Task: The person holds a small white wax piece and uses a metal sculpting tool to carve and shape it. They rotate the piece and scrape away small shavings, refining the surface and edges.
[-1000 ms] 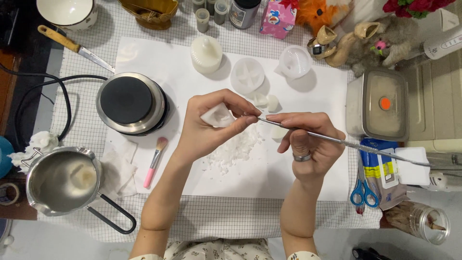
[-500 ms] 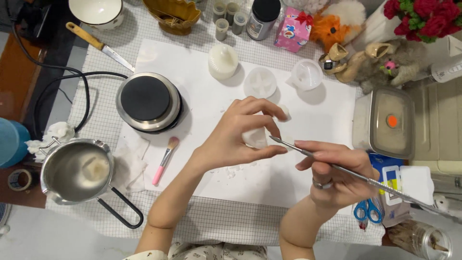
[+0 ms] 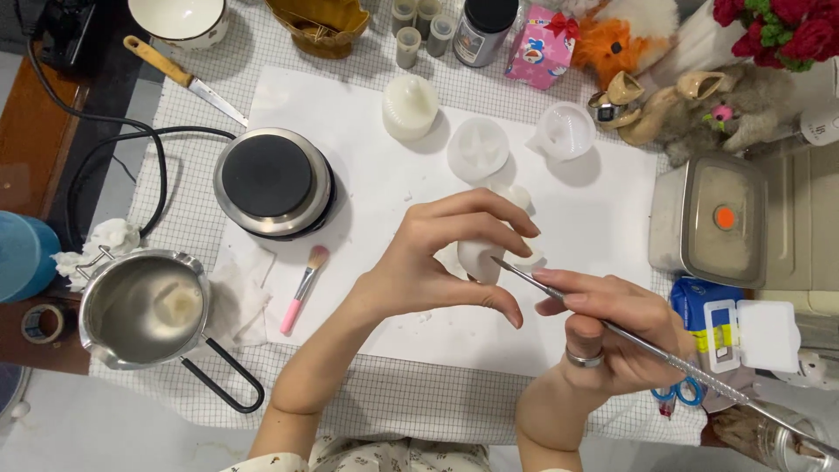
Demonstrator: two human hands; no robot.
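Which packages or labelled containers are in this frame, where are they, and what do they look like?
Pink gift box: top centre, small carton, red bow.
Dark jar: left of it, round, grey label.
Blue wipes pack: right edge, white flip lid.
Lidded container: above the pack, rectangular, orange dot sticker.

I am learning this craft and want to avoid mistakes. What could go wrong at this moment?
The left hand pinches the small white wax piece by fingertips only, so it might slip or crack. The right hand presses the thin metal tool tip against it, close to the left fingers; a slip could prick them. Wax flakes may scatter over the white paper sheet.
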